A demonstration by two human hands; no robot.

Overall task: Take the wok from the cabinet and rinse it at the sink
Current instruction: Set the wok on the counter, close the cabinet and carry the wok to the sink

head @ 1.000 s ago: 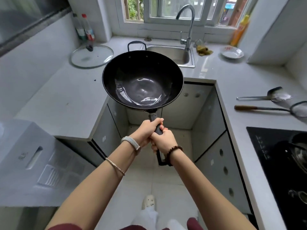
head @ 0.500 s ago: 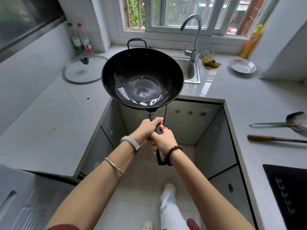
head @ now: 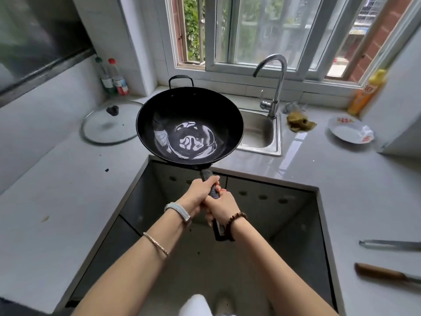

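Observation:
A black wok [head: 189,126] with a shiny wet-looking bottom hangs in the air over the counter corner, its rim overlapping the left edge of the steel sink [head: 259,135]. Both hands hold its long dark handle. My left hand [head: 200,192] grips the handle nearer the pan, and my right hand [head: 221,207] grips it just behind. A curved chrome tap [head: 274,87] rises at the sink's back right. The wok's small loop handle points toward the window.
A glass lid [head: 109,125] lies on the counter left of the wok, with two bottles [head: 112,77] behind it. A yellow-green rag [head: 299,123], a white plate [head: 350,132] and an orange bottle [head: 366,92] sit right of the sink. Utensil handles [head: 385,273] lie at far right.
I have stepped closer to the sink. The wok, held the same way in both hands, has moved forward toward the sink and now overlaps its left edge.

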